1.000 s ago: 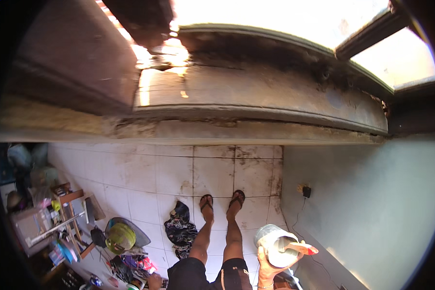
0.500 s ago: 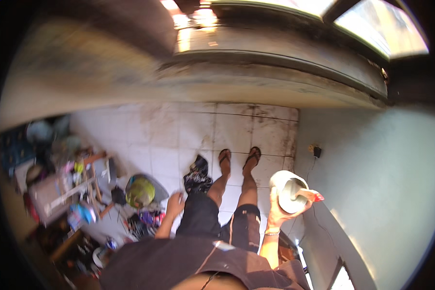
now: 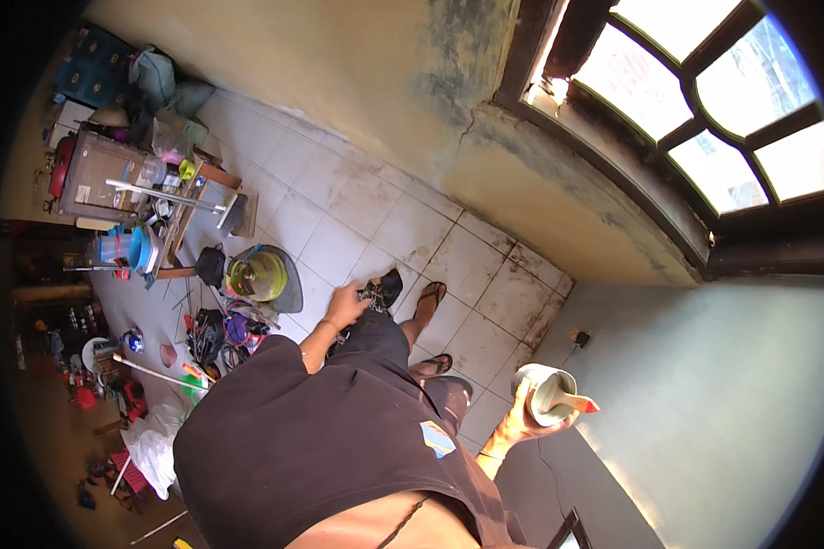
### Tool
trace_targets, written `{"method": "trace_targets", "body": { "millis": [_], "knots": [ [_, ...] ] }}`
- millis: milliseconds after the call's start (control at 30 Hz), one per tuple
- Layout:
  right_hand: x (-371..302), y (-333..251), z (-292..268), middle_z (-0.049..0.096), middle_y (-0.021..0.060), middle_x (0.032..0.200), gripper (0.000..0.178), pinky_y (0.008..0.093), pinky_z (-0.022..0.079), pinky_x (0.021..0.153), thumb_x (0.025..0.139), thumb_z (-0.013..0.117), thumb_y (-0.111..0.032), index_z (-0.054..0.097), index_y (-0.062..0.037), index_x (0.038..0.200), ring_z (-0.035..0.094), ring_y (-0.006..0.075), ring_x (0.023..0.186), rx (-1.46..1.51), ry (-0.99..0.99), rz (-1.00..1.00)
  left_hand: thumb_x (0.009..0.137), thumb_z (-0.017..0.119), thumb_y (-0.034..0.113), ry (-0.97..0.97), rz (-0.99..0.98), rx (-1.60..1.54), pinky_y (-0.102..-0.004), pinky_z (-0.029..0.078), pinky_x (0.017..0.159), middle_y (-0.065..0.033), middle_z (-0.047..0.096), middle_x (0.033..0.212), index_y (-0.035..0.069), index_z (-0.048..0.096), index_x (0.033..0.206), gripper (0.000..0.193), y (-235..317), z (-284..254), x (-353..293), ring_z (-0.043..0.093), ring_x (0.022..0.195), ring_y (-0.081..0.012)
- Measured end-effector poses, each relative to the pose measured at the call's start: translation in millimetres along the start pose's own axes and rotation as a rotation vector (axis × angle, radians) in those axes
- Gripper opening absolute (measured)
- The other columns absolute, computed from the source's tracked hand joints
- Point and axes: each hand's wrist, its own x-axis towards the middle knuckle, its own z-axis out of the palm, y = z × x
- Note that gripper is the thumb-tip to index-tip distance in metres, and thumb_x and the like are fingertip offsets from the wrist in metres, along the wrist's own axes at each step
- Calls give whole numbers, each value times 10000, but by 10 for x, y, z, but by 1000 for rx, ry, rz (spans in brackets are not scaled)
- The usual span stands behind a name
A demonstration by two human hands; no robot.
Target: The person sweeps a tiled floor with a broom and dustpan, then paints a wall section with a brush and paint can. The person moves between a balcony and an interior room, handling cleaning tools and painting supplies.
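My right hand (image 3: 516,423) is wrapped round a round whitish can (image 3: 533,377), held out at my right side. Inside it leans a brush-like tool with a pale handle and red tip (image 3: 580,403), its lower end hidden in the can. My left hand (image 3: 345,306) hangs out in front of me, its fingers loosely bent and seemingly holding nothing. From above it overlaps a black plastic bag (image 3: 386,286) on the floor; a touch between them does not show.
A window with a dark wooden frame (image 3: 604,165) and a stained wall (image 3: 485,156) stand ahead. On the left are a yellow-green bucket (image 3: 264,276), a broom (image 3: 169,194), a cardboard box (image 3: 101,174) and a white plastic bag (image 3: 156,448). A socket (image 3: 577,339) is on the right wall.
My view and body have turned left, so the window now shows at the upper right. My left hand has moved forward, over the black bag. The can stays in my right hand.
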Motion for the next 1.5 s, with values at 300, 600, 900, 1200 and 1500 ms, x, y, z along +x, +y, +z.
{"method": "trace_targets", "body": {
  "millis": [300,600,900,1200,1500],
  "knots": [
    [-81,-114,-388,342,145,1529,1067,500,253,1203,631,928,-164,312,-56,1496,332,339,1430,-114,-82,8,819,694,462,-401,-524,850,-469,505,934,-207,678,1110,60,628,1250,593,-3847,166,-1150,631,1089,-405],
    [-71,427,-234,339,159,1483,1071,486,242,1186,621,924,-123,280,-35,1472,325,301,1408,-35,23,242,826,638,242,-174,220,830,-474,479,994,-208,642,1183,46,631,1241,459,-1104,465,801,601,1139,-375],
    [83,776,140,349,180,1488,1218,474,297,1165,638,919,-261,156,17,1546,396,319,1367,-134,193,409,867,644,23,1066,1783,126,-497,460,1046,-146,626,1266,78,645,1165,303,4490,735,64,609,1179,-315],
    [-182,815,-305,394,192,1431,1161,483,358,1126,634,908,-161,176,3,1521,459,333,1297,-228,181,584,933,598,88,-363,1833,841,-409,482,1010,-135,584,1312,36,582,1211,283,3370,2883,995,580,1174,-252],
    [24,916,-225,408,192,1416,1202,495,355,1127,581,949,-220,222,21,1507,456,343,1305,-195,169,529,991,519,175,1027,1994,-771,-450,468,1021,-171,551,1318,19,469,1332,378,5229,1335,-233,554,1176,-283]
  ]
}}
